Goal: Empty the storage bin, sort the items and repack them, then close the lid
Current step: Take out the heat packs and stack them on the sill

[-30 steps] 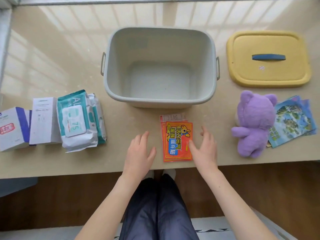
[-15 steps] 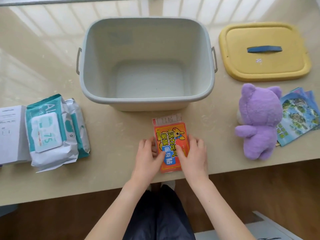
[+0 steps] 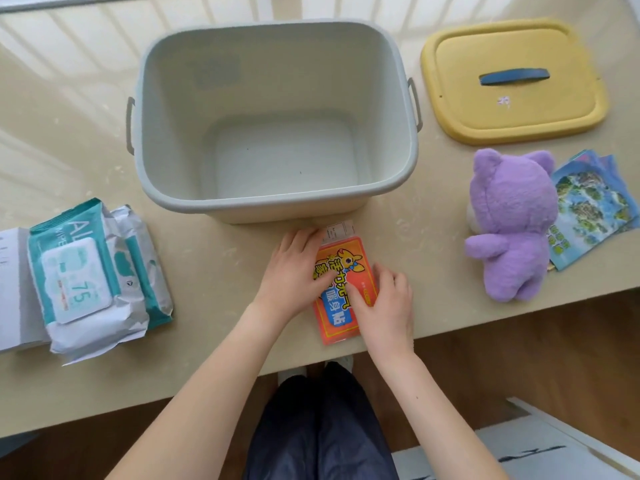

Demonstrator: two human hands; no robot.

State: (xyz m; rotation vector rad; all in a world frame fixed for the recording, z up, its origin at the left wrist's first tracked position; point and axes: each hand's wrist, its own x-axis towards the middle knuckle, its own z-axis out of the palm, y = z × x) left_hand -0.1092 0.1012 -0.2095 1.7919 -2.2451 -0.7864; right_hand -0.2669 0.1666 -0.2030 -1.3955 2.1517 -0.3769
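Orange and glossy, the flat packets [image 3: 341,289] lie near the front edge of the tabletop [image 3: 221,271], just in front of the empty grey storage bin [image 3: 273,119]. There seem to be at least two in a loose stack, with a pale one peeking out at the far end. The left hand [image 3: 292,271] lies on the stack's left side, its fingers [image 3: 304,237] held together and flat. The right hand [image 3: 384,303] covers the near right corner, fingers [image 3: 360,296] lightly curled and pressing on the top face. Neither hand pinches yet; both seem to be squaring the stack or gathering it for a lift.

The yellow lid [image 3: 512,81] sits at the far right of the tabletop, well apart from the bin. A purple plush bear [image 3: 509,220] and blue leaflets [image 3: 592,206] lie along the right edge, while wipe packs [image 3: 93,271] and a white box [image 3: 12,289] lie by the left edge. Sorting looks finished and repacking not begun.

The likely trouble is the slick film. If the fingers lift only the top packet, the lower one could slide off over the front edge, which is just beside it. Gripped loosely, the stack may fan apart on the way to the bin. A hurried reach could also knock the near wall of the bin.
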